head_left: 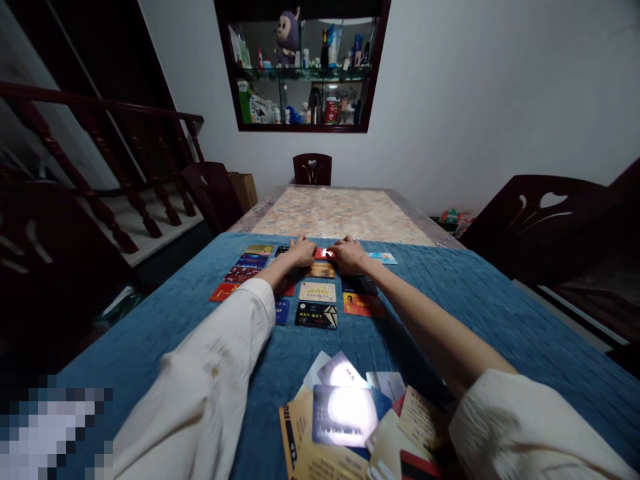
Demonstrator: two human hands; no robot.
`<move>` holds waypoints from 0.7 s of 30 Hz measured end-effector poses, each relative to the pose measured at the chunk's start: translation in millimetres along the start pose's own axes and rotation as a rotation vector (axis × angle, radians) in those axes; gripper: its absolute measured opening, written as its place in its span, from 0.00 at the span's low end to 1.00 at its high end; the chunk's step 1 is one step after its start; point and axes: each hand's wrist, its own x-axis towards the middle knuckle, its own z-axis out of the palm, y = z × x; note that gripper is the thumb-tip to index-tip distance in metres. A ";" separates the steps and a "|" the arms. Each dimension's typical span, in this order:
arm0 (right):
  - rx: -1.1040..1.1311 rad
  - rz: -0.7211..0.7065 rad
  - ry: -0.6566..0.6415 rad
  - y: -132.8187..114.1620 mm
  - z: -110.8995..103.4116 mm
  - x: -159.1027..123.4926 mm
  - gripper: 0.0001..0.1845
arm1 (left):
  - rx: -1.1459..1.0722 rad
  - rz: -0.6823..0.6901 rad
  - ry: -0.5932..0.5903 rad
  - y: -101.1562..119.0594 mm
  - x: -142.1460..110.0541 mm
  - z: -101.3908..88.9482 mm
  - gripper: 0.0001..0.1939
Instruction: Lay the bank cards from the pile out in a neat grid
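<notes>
At the far row of laid-out cards, a red card (324, 253) lies on the blue cloth (430, 283) between my two hands. My left hand (303, 253) has bent fingers closed at its left edge. On its right edge the fingers of my right hand (349, 255) are closed too. Just nearer lies a gold card (321, 269), partly covered. Below it come a cream card (317, 292) and a black VIP card (316, 315). A light blue card (383, 257) sticks out right of my right hand. My hands and forearms hide parts of several cards.
A loose pile of overlapping cards (345, 417) lies close to me, lit by a bright spot. Left of my left hand runs a column of cards, with a dark red card (242, 274). An orange card (363, 305) sits right. Chairs (543, 220) stand around the table.
</notes>
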 end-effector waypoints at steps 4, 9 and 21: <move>-0.007 -0.002 0.009 1.7 -6.6 -6.7 0.22 | -0.002 0.009 0.025 1.0 -5.8 -2.5 0.16; -0.012 0.000 0.041 3.8 -19.0 -23.9 0.21 | -0.010 0.036 0.060 6.0 -16.6 -5.4 0.19; -0.036 -0.020 0.114 7.0 -44.4 -82.0 0.15 | -0.085 0.166 0.208 45.2 -64.9 -20.2 0.14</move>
